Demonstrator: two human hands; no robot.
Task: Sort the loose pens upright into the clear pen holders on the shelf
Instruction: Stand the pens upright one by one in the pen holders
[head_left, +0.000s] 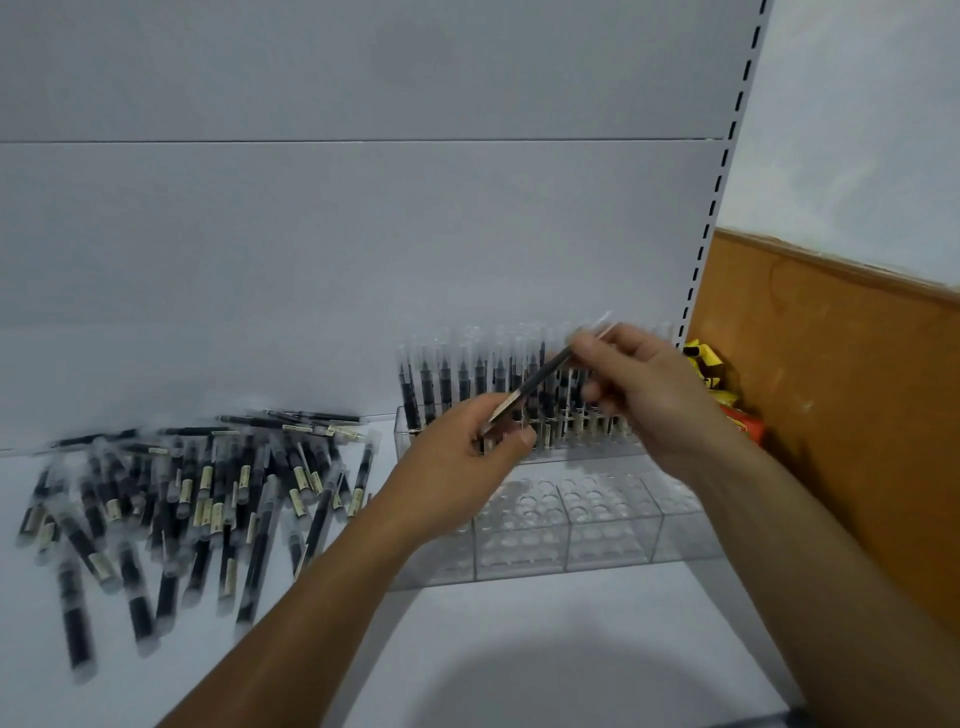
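1 pen in the air, tilted, centre-right: left hand pinches its low end, right hand pinches the high end, fingers curled on both. Loose pile lies flat on the shelf at lower left; dozens, too blurred to count. 2 clear holders at centre-right: back holder carries a row of upright pens, count blocked by both hands; front holder shows bare holes, its left end hidden by the left forearm. Yellow and red packets sit right of the holders, beside the slotted post.
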